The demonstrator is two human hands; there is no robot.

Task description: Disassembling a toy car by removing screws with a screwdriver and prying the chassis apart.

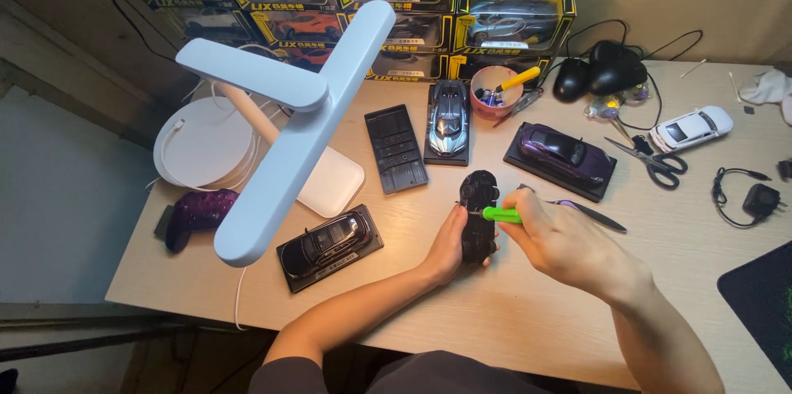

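Two hands: both are working at one small black toy car (478, 217) lying upside down on the pale wooden desk (511, 320), near the middle.
Left hand (450, 247): I am closing it round the near left flank of the car, thumb pressing the side, steadying it against the desk.
Right hand (561, 244): I am wrapping it shut on a green-handled screwdriver (500, 214), its tip pointing left into the car's underside.
Slip risk: I am judging that the tip could be skidding off the screw head, scratching the underside or jabbing my left thumb, since that thumb is sitting just beside it.
Roll risk: the car is resting on its roof, so, as I judge it, a hard push could be tipping it out of my grip.
Clutter risk: a purple model car on a black base (563, 156) is standing just beyond my right hand; a loosened screw could be rolling toward it or off the near edge.
Hidden: my fingers are covering most of the screwdriver's handle, and the screw itself is too small to make out.
Blocked: a white T-shaped desk lamp (289, 122) is covering part of the desk's far left.
Cut off: my right forearm is leaving the picture at the near right.
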